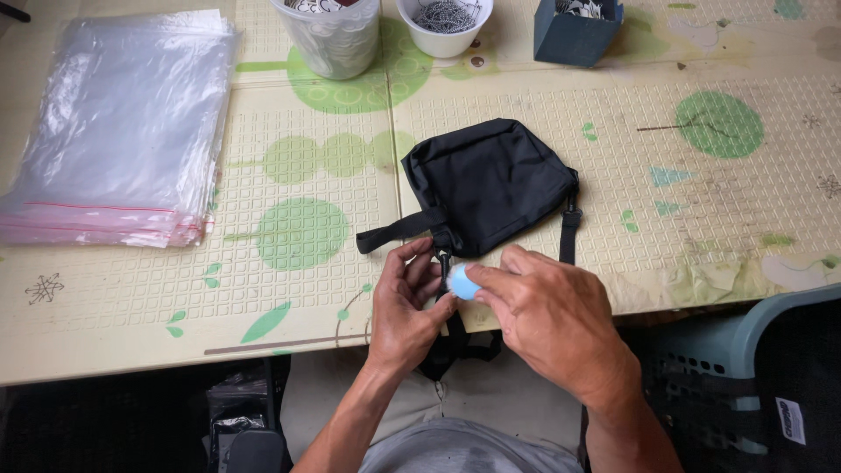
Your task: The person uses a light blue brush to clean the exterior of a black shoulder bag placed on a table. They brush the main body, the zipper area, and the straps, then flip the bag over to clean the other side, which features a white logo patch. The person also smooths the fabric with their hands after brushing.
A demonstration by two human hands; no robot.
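1. While the black bag (487, 186) lies flat near the middle of the counter (718, 219), its straps trail over the near edge toward the person's lap, which keeps them within easy reach.
2. The left hand (405, 302) pinches the strap (455, 328) just below the bag, fingers curled to steady it.
3. The right hand (552, 320) pinches a small light-blue round tag (462, 282) between thumb and fingertips, touching the strap where the left hand holds it.
4. A stack of clear plastic bags (123, 131) sits at the far left corner, well apart.
5. Along the far edge stand a white cup (337, 39), a white bowl (444, 26) of ball chain and a dark blue box (574, 35), near enough to reach.
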